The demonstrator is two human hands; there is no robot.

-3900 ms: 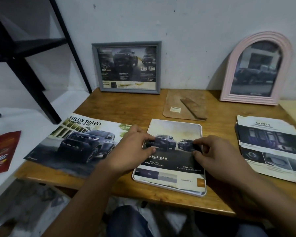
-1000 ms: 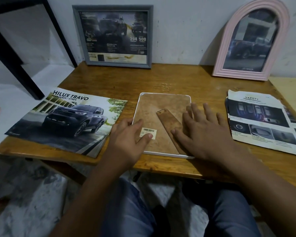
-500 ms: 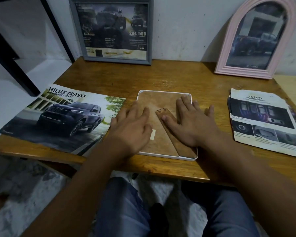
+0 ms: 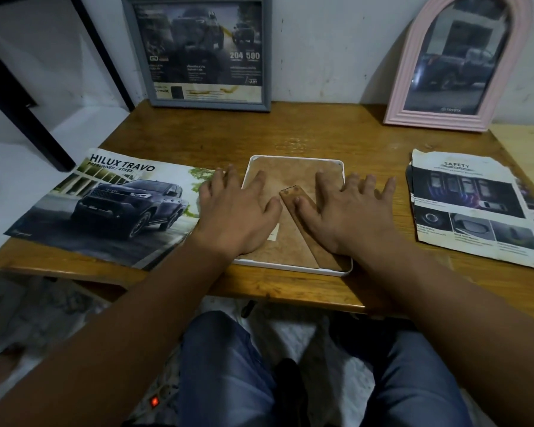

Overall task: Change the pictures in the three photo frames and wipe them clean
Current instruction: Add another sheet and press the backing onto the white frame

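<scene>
Brown fibreboard fills the middle of the desk [image 4: 305, 134] where the white frame [image 4: 293, 268] lies face down, its backing board [image 4: 293, 177] turned up at you and the hinged stand strip [image 4: 313, 229] running diagonally across it toward the near right corner. Your left hand [image 4: 238, 211] lies flat with fingers spread over the frame's left edge, the outer fingers reaching past the rim onto the corner of the Hilux Travo brochure [image 4: 105, 208], which sits just beside the frame on the left. Your right hand [image 4: 346, 211] is spread the same way on the frame's right side, thumb resting on the stand strip and the outer fingers extending beyond the rim over bare wood; neither hand curls around anything. A small white label (mostly covered) peeks out from under your left palm. Against the wall at the back, the grey frame [image 4: 267, 57] stands upright holding a dark truck advertisement, and well to its right the pink arched frame [image 4: 404, 87] leans against the wall with a picture of a pickup inside. A creased safety leaflet [image 4: 475, 211] lies flat near the desk's right edge, apart from your right hand. Your knees in blue trousers show below the desk edge.
</scene>
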